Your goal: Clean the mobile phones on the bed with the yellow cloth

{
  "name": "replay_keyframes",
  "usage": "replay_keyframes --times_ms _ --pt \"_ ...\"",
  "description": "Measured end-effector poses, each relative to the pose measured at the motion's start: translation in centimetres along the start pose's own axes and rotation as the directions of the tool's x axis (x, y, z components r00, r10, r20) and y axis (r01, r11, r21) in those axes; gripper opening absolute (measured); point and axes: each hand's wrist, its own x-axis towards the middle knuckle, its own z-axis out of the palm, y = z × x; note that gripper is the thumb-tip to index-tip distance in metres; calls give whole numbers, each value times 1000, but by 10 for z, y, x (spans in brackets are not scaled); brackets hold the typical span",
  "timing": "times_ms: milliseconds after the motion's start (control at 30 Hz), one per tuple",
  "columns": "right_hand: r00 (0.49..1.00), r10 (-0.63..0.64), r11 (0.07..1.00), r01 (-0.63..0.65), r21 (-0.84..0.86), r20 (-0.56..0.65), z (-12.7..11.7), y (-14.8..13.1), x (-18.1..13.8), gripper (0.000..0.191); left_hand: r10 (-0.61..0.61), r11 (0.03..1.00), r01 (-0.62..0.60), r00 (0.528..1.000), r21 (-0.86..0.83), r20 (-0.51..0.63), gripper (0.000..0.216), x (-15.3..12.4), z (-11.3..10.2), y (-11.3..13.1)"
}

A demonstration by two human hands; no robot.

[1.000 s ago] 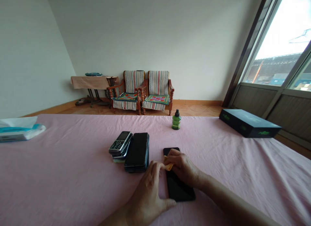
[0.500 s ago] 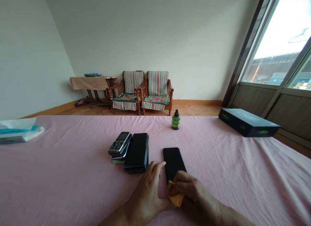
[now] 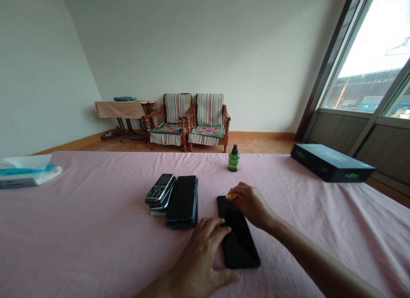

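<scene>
A black smartphone (image 3: pixel 238 242) lies face up on the pink tablecloth (image 3: pixel 96 229) in front of me. My left hand (image 3: pixel 200 257) rests on the cloth at the phone's left edge, fingers spread, fingertips touching its side. My right hand (image 3: pixel 250 204) is closed on a small orange cloth (image 3: pixel 232 196) and presses it on the phone's far right corner. To the left stand a stack of black smartphones (image 3: pixel 182 202) and a stack of keypad phones (image 3: pixel 160 191).
A small green bottle (image 3: pixel 233 159) with a black cap stands farther back. A dark flat box (image 3: pixel 331 162) lies at the right edge. A tissue pack (image 3: pixel 27 172) sits at the far left. Two wooden chairs (image 3: pixel 188 120) and a side table (image 3: pixel 123 110) stand against the wall.
My right hand with the orange cloth slid from the phone's far end to its near end, then back up to the far end. My left hand stayed at the phone's left side.
</scene>
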Motion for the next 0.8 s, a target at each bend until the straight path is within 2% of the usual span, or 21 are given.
replay_keyframes --times_ms 133,300,800 --pt "999 1 999 -2 -49 -33 27 12 23 21 18 999 -18 1000 28 -4 64 1 -1 4" --pt "998 -46 996 49 -76 43 49 9 22 23 33 998 -33 999 49 -3 62 0 1 2" --pt "999 26 978 -29 -209 -19 54 17 21 22 46 995 -46 999 85 7 60 2 -1 7"
